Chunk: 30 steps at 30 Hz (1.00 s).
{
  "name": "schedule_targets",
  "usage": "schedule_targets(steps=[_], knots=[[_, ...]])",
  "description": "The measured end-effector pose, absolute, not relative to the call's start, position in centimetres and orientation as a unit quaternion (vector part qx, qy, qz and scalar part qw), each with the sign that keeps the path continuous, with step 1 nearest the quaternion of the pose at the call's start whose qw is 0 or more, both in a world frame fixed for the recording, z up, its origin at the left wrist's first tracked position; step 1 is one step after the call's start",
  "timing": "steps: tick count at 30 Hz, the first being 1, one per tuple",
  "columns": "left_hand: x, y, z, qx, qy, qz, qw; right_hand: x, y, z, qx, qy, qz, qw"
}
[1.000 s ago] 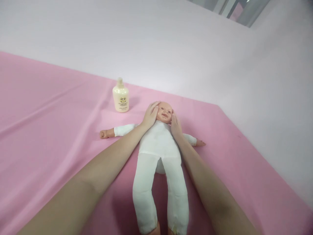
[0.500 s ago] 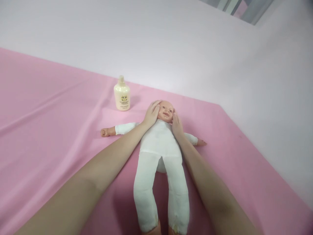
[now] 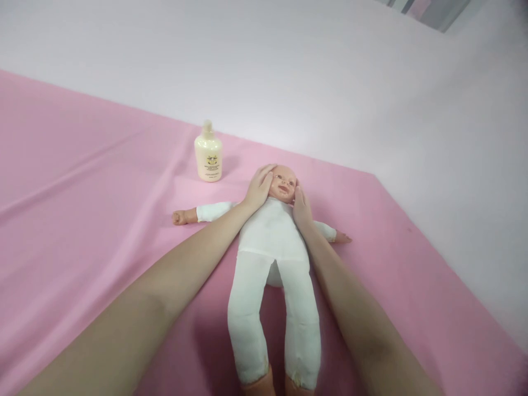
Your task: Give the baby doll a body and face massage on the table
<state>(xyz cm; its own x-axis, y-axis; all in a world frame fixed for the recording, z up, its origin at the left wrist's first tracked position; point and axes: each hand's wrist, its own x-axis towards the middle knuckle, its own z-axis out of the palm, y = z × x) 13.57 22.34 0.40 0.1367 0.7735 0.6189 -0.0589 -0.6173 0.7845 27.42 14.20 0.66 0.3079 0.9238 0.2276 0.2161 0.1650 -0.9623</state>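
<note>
A baby doll (image 3: pixel 273 231) with a white cloth body lies on its back, head away from me and legs toward me, arms spread out sideways. My left hand (image 3: pixel 259 187) rests along the left side of its head, fingers stretched out and lying flat. On the opposite side, my right hand (image 3: pixel 302 206) lies against the cheek with straight fingers, partly hidden by the head. The doll's face shows between my two palms. Left of the head stands a cream-coloured pump bottle (image 3: pixel 208 157) with a printed label, apart from both hands.
A pink cloth (image 3: pixel 103 159) with a few creases covers the surface under the doll. Its far edge slants down to the right, beyond the bottle. Past it is a pale white area (image 3: pixel 268 71), with a grey structure (image 3: pixel 443 14) at the top right.
The view has shifted slightly, so the doll, bottle and hands sit a little higher and further right. Both hands stay at the doll's head, with hardly any movement against it.
</note>
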Motion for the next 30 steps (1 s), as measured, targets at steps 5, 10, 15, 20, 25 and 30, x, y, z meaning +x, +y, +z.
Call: schedule_targets(steps=[5,10,15,20,25,30], knots=[[13.6,22.4,0.4,0.675,0.268,0.598,0.339,27.3,14.0,0.9,-0.571,-0.493,0.306,0.581],[13.8,22.5,0.3,0.671,0.27,0.601,0.34,27.3,13.9,1.1,-0.565,-0.498,0.308,0.582],[13.9,22.5,0.3,0.671,0.256,0.609,0.337,27.8,14.3,0.4,-0.575,-0.496,0.303,0.576],[13.9,22.4,0.5,0.674,0.264,0.605,0.331,28.2,14.4,0.1,-0.57,-0.515,0.296,0.567],[14.0,22.6,0.3,0.682,0.263,0.605,0.316,28.0,14.2,0.5,-0.562,-0.524,0.298,0.566],[14.0,22.8,0.2,0.691,0.26,0.598,0.312,28.1,14.0,0.6,-0.576,-0.51,0.297,0.566]])
